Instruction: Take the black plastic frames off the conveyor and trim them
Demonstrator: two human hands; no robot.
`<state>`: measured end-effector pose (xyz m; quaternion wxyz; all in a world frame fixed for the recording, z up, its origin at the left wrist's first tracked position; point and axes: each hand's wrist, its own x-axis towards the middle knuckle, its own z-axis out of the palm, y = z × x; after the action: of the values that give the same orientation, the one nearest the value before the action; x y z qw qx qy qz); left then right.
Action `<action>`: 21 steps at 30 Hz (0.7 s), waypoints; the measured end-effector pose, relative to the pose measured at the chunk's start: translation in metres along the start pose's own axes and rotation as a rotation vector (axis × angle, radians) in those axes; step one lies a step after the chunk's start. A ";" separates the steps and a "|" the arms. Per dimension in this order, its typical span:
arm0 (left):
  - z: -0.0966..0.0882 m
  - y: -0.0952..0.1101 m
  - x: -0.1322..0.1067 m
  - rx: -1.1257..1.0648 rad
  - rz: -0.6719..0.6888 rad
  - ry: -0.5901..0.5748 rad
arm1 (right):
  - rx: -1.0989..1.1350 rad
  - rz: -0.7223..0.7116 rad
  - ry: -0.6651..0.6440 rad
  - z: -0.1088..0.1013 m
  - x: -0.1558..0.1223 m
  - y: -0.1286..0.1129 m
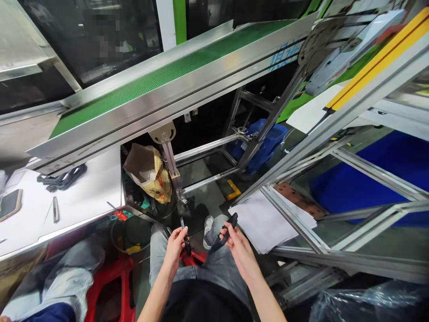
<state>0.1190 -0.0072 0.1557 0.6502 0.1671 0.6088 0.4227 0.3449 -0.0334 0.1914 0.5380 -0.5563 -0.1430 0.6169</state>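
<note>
My left hand [174, 246] is closed round a thin dark tool [184, 232] that sticks up from the fingers, above my knees. My right hand [237, 243] grips a black curved plastic part [224, 232] between thumb and fingers. The two hands are a short way apart over my lap in grey jeans. I sit on a red stool [191, 258].
A green conveyor belt [161, 76] runs across above. A white table [83, 197] at left holds a pile of black parts [63, 178], a phone [10, 203] and a small tool [55, 215]. Another person's legs [67, 273] are at lower left. Aluminium frames [301, 223] and white sheets [268, 223] stand at right.
</note>
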 end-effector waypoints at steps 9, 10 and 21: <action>-0.012 -0.004 -0.005 0.075 0.001 0.014 | -0.155 -0.008 0.047 -0.005 0.002 0.008; -0.012 -0.004 -0.005 0.085 0.000 0.009 | -0.169 -0.016 0.045 -0.005 0.001 0.007; -0.010 -0.003 -0.004 0.021 -0.004 0.018 | -0.258 -0.062 0.013 0.002 -0.001 0.007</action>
<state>0.1112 -0.0145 0.1544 0.6435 0.1691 0.6195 0.4165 0.3394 -0.0354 0.1872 0.4817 -0.6204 -0.2347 0.5727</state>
